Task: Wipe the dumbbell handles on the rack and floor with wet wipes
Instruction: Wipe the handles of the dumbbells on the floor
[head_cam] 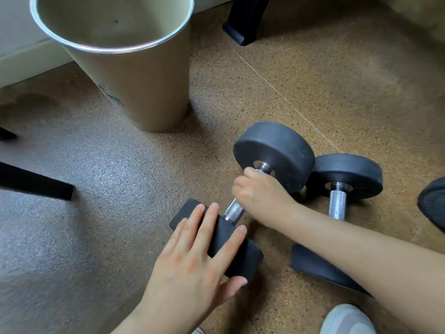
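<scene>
Our left grip [192, 259] lies flat on the black-headed dumbbell [274, 150], on the floor [96, 189] near the bin [134, 80]; our right grip [260, 191] curls round its knurled steel handle [233, 210]

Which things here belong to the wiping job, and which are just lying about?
Job:
- held dumbbell: right hand grips its handle, left hand rests on its near weight
- second dumbbell beside it

Lying about:
- bin
- black leg
- shoe
</scene>
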`<state>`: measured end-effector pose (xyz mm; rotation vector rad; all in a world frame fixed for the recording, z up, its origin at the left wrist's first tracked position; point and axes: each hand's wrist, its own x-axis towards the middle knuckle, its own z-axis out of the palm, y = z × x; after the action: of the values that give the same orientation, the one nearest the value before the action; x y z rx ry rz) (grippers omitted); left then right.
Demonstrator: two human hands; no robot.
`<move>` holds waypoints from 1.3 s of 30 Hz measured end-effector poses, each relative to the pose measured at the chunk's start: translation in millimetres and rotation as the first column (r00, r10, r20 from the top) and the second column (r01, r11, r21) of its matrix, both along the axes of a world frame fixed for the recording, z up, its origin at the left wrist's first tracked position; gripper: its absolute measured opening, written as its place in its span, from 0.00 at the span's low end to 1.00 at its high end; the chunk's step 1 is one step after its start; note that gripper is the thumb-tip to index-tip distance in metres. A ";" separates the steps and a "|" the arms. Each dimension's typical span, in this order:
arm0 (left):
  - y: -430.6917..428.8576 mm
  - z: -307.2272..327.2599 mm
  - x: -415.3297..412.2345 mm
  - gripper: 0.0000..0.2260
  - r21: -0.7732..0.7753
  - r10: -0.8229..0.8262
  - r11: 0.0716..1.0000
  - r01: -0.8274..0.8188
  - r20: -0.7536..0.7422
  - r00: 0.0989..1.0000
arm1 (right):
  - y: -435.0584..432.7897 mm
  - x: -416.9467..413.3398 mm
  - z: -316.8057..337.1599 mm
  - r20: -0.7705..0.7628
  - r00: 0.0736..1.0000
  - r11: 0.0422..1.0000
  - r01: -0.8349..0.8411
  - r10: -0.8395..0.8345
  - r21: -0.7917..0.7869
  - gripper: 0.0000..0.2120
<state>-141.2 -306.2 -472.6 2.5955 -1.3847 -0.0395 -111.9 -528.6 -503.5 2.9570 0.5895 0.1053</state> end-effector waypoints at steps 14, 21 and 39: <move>3.2 -6.0 -4.1 0.40 -0.131 0.191 0.965 -0.228 -0.246 0.950 | -25.3 -11.0 -12.7 0.040 0.956 0.894 0.255 -0.290 0.369 0.14; 11.2 2.2 16.7 0.42 -0.137 0.213 0.947 -0.290 -0.407 0.888 | 25.5 -27.7 -21.0 -0.039 0.874 0.526 0.327 -0.485 0.785 0.12; 18.4 16.1 38.6 0.42 0.073 0.317 0.948 -0.309 -0.222 0.922 | 60.9 15.4 -12.4 -0.685 0.299 -0.557 0.413 -0.664 0.720 0.14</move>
<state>-102.6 -287.8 -456.5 2.7056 -0.8882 -0.3125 -96.5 -467.8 -515.9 3.2364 -2.7418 1.0817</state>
